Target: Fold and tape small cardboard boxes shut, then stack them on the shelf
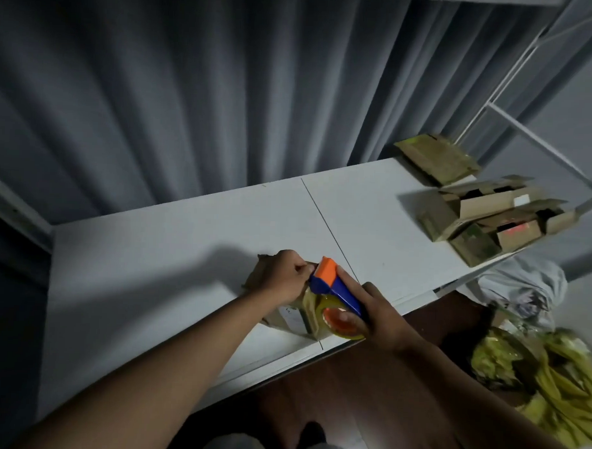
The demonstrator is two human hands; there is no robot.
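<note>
Now we pin the small cardboard box (286, 308) to the white surface (152, 269) near its front edge with our left hand (284, 277), fingers curled at the tape end, so it stays put while our right hand (375, 316) grips the tape dispenser (336, 293) against it.

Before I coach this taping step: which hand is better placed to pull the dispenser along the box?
Right. The right hand already grips the tape dispenser at its roll end, while the left hand pinches at its orange head, on the small box.
</note>
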